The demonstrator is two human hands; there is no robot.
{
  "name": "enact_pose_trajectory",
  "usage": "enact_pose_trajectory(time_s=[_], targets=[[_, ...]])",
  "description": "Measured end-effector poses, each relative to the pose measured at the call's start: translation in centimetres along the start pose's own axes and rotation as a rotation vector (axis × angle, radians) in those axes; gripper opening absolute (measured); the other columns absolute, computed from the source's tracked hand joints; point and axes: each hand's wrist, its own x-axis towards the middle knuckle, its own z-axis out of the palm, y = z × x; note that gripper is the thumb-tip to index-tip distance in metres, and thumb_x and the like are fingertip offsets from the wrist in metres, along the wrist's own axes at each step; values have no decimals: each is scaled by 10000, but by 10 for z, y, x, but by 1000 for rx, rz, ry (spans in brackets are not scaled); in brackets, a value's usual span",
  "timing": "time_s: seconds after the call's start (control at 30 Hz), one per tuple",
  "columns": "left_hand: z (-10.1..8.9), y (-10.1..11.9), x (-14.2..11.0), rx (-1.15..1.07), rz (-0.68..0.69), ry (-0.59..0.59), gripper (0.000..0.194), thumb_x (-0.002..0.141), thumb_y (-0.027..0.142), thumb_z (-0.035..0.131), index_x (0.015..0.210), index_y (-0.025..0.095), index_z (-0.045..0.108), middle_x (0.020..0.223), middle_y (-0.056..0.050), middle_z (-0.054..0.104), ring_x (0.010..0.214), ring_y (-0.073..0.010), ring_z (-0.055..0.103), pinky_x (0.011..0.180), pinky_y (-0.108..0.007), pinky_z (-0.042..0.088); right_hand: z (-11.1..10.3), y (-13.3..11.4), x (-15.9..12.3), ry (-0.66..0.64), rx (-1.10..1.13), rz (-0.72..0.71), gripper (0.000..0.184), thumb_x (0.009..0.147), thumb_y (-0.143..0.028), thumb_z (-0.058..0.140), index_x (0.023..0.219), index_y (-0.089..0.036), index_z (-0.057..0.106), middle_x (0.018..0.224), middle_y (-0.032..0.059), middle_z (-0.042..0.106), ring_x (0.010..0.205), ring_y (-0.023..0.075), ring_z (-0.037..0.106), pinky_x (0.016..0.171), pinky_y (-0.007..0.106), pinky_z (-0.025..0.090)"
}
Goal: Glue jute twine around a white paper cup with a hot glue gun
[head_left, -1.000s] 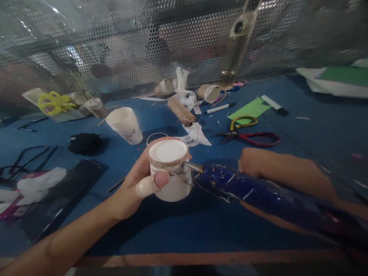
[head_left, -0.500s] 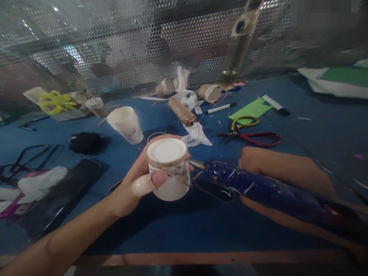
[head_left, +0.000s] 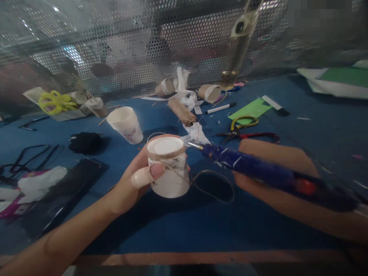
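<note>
My left hand is wrapped around an upside-down white paper cup, its thumb pressed on the near side. Twine circles the cup just below its upturned base, and a loose strand loops out to the right. In my right hand is a dark blue hot glue gun with a red switch, held like a pen. Its metal tip points left and sits just off the cup's upper right edge. Behind the cup lies a roll of twine on crumpled white paper.
A stack of paper cups stands left of centre. Scissors, a marker and green paper lie at right. Yellow-handled scissors rest back left, near a black phone-like slab. A perforated metal panel rises behind.
The glue gun has lifted and its tip has drawn slightly up from the cup's right side. The cup has tilted or turned a little in my left hand; the twine loop shows more.
</note>
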Motion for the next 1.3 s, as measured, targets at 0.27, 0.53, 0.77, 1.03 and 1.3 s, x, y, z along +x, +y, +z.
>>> enact_pose_trajectory(time_s=[0.27, 0.53, 0.77, 1.03, 1.3], targets=[[3, -8, 0, 141, -76, 146, 463, 945, 393, 755, 1389, 317, 650, 1328, -59, 726, 1244, -314, 657, 1006, -412, 523, 19, -3, -3, 155, 454, 206, 399, 745, -496, 932, 867, -299, 606, 731, -49, 623, 555, 150, 563, 530, 333, 524], [25, -10, 2, 167, -60, 117, 391, 971, 326, 773, 1338, 368, 646, 1232, 19, 722, 1143, -186, 651, 1004, -291, 505, 35, -2, -12, 54, 582, 88, 425, 710, -348, 989, 948, -325, 638, 866, -48, 719, 642, 167, 661, 590, 328, 599], [33, -8, 8, 207, -32, 145, 448, 931, 330, 816, 1324, 295, 603, 1234, -12, 692, 1156, -188, 629, 1005, -282, 527, 37, -5, -13, 119, 492, -100, 360, 842, -270, 902, 1041, -353, 613, 934, -73, 759, 787, 168, 741, 720, 311, 625], [33, -10, 10, 198, -37, 121, 463, 931, 295, 820, 1328, 321, 583, 1243, 15, 673, 1161, -150, 620, 1009, -226, 520, 38, -2, -11, 124, 366, -106, 318, 877, -263, 846, 1017, -334, 570, 901, -71, 733, 777, 163, 724, 653, 291, 570], [33, -10, 10, 241, -48, 137, 489, 903, 337, 843, 1318, 288, 589, 1192, -13, 685, 1122, -180, 627, 975, -268, 540, 39, 0, -6, 178, 418, -113, 234, 920, -211, 801, 994, -321, 608, 908, -70, 769, 794, 148, 745, 739, 278, 608]])
